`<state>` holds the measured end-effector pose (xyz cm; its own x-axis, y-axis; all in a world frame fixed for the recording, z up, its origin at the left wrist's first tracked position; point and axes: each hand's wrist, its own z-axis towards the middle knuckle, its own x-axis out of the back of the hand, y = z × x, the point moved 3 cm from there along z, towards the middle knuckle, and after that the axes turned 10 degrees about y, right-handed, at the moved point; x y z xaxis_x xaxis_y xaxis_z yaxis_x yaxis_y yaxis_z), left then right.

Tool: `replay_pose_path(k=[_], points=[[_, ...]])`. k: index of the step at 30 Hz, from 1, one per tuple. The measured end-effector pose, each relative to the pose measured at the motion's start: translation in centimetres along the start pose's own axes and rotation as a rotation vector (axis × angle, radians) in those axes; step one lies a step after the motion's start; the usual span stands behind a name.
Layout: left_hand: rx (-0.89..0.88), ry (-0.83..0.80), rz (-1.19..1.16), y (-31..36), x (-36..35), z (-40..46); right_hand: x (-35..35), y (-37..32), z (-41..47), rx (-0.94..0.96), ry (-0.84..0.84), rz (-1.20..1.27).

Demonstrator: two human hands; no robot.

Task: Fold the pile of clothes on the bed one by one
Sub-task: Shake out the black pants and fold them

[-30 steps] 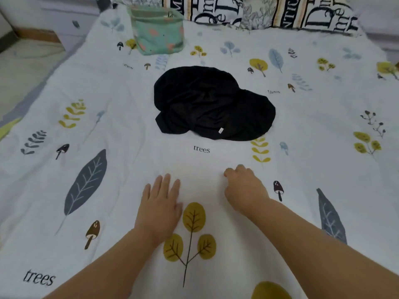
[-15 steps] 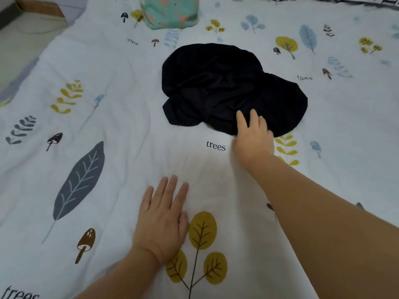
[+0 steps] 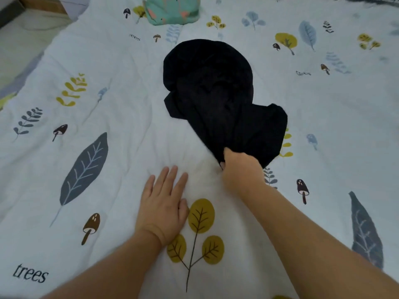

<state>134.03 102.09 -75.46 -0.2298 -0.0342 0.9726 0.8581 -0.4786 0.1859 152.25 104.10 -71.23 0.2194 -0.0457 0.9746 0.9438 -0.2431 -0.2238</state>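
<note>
A crumpled black garment [image 3: 218, 98] lies in the middle of the bed [image 3: 108, 147], stretched toward me at its near end. My right hand [image 3: 240, 171] grips that near edge, with fingers curled round the dark cloth. My left hand [image 3: 164, 203] rests flat on the white leaf-print cover, fingers straight, a short way left of the garment and apart from it.
A teal patterned fabric bundle [image 3: 172, 9] sits at the far edge of the bed beyond the black garment. The floor [image 3: 19, 39] shows past the bed's left side. Bare cover lies to the left and right of the garment.
My right hand reached out to the black garment, took hold of its near edge and pulled it toward me, stretching the cloth. My left hand stayed flat on the cover.
</note>
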Motion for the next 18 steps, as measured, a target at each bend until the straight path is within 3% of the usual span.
replay_pose_path(k=[6,8,10,12,13,16,18], points=[[0.055,-0.219,0.036,0.2,0.3,0.3,0.1,-1.2,-12.1,-0.019,-0.242,0.022],[0.139,-0.286,-0.066,0.7,1.8,0.6,0.9,-1.8,-14.8,-0.033,-0.297,0.026],[0.322,-0.325,-0.348,2.0,4.2,1.1,2.5,-2.4,-16.6,-0.020,-0.342,0.018],[0.616,-0.419,-0.864,3.9,7.3,0.9,4.5,-3.4,-17.6,0.044,-0.355,-0.002],[0.676,-0.457,-1.004,5.0,8.6,0.8,5.7,-4.0,-17.8,0.078,-0.350,-0.013],[0.504,-0.477,-0.793,7.7,12.3,-0.2,9.6,-5.4,-18.6,0.158,-0.324,-0.035],[0.464,-0.382,-0.726,8.2,14.5,-0.4,12.5,-5.7,-19.0,0.158,-0.315,-0.062]])
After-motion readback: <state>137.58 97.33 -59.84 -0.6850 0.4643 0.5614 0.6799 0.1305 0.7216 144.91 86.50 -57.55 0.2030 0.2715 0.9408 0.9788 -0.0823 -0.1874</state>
